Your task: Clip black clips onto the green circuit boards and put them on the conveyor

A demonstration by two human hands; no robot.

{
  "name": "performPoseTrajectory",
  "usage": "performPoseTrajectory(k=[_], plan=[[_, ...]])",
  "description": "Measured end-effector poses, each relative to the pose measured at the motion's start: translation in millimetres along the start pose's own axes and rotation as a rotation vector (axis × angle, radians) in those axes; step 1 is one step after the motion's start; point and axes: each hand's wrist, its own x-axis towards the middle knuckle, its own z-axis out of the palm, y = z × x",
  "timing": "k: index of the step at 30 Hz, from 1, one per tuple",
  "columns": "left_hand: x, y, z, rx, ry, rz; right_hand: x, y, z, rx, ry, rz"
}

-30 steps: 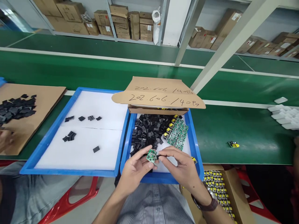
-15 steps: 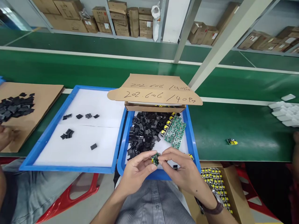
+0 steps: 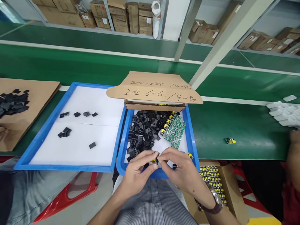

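Observation:
Over the front edge of the blue-rimmed tray (image 3: 192,137), my left hand (image 3: 138,172) pinches a small circuit board (image 3: 155,160) with a yellow component, mostly covered by the fingers. My right hand (image 3: 180,167) meets it from the other side, thumb and forefinger closed at the board's right edge; whether a small black piece sits between them I cannot make out. Inside the tray lie a heap of black square pieces (image 3: 144,131) and, to its right, green circuit board panels (image 3: 175,129) with a row of yellow components.
To the left stands a second blue-rimmed tray (image 3: 70,89) with scattered black pieces. A cardboard box (image 3: 154,106) with handwriting is behind my tray. One board (image 3: 230,141) lies on the green table at right; a carton of yellow-topped boards (image 3: 212,181) sits below. Co-workers sit at both sides.
The board has turned in my fingers, so its green face shows less and its yellow part more. My fingertips have drawn closer together. The view has shifted slightly.

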Motion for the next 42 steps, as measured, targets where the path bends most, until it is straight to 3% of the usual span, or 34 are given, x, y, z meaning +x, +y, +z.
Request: performPoseTrajectory(k=[8,12,16,24,31,42], plan=[[-8.1,14.7,13.3,0.222,0.038,0.032,-6.8,22.5,-4.6,0.473,0.013,0.224],[-14.4,17.4,17.5,0.198,0.018,0.019,-15.1,23.9,-0.8,0.582,-0.014,0.342],[-20.3,11.2,19.2,0.052,0.042,-0.038,-21.2,20.6,1.5,0.592,-0.007,0.388],[-23.3,2.6,21.6,-0.266,0.073,-0.056,-28.4,13.0,3.4,0.44,0.044,0.274],[-24.4,-0.6,19.1,-0.08,0.067,-0.004,-27.9,7.1,3.0,0.369,0.034,0.256],[-20.0,-1.4,16.7,0.184,0.035,0.257,-28.3,13.5,6.1,0.47,0.035,0.306]])
